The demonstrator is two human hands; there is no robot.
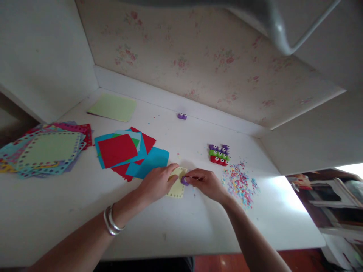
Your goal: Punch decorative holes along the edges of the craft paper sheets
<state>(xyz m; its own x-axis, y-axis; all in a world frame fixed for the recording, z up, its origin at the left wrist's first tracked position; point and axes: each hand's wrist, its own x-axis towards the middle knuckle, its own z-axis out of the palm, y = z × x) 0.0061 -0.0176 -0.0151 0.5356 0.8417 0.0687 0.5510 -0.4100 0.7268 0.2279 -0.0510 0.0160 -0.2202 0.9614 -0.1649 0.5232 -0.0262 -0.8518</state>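
Note:
A small pale yellow-green sheet of paper (176, 192) with holes punched along its edges lies on the white table in front of me. My left hand (159, 182) grips it from the left, thumb and fingers on its surface. At the sheet's right edge sits a small purple paper punch (184, 181). The fingers of my right hand (208, 184) are closed on that punch. Part of the punch is hidden behind those fingers.
Left of my hands lie red paper sheets (117, 150) and blue paper sheets (150, 163). Farther left are a stack of punched sheets (52, 147) and plain pale green paper (113, 107). Right: rows of coloured punches (219, 154) and paper confetti (240, 183). Purple punches (182, 116) stand near the wall.

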